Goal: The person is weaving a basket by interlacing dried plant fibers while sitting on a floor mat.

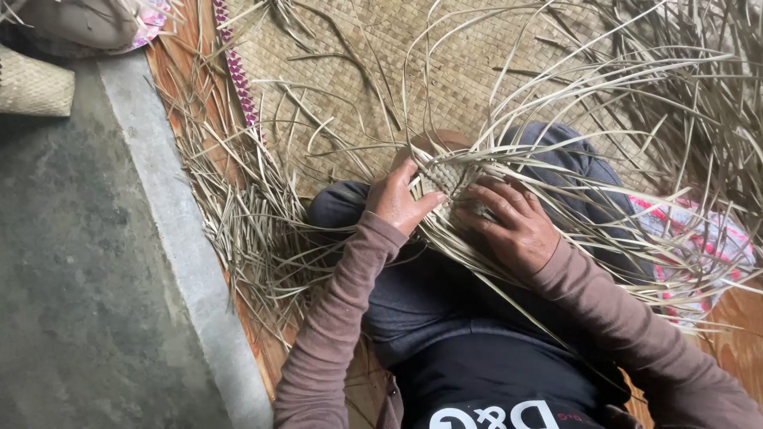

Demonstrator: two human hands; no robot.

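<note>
My left hand (395, 202) and right hand (513, 225) both pinch the small woven piece (447, 178) on my knee. Its loose strips (572, 103) fan mostly up-right over the mat (445, 71); long axis unclear.

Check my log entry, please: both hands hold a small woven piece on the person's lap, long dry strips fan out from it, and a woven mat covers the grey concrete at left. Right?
Not quite. The head view shows the mat lying on the wooden floor ahead, not on the grey concrete, which is bare at left. The rest stands: left hand and right hand hold the woven piece, strips fanning out.
</note>
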